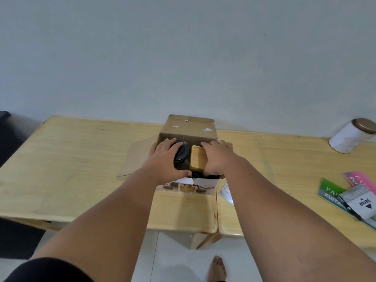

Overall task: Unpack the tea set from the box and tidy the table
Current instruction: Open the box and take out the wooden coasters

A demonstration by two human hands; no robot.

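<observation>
Reaching into cardboard box on tabletop, fingers of L hand gripped a black lidded pot & fingers of R hand clasped the wooden tray just beside it.

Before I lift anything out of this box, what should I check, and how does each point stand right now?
1. Flaps of the brown cardboard box open: ok.
2. Grip of the left hand on the black round lidded pot: ok, fingers curl over its lid.
3. Grip of the right hand on the light wooden rectangular tray: ok, fingers hook its far edge.
4. Pot and tray free to separate: cannot tell; they sit touching side by side.
5. Packing beneath them: cannot tell, hidden.
6. Set-down spot on the pale wooden table: ok, bare wood left of the box; the coloured booklets and white canister lie far right.
</observation>
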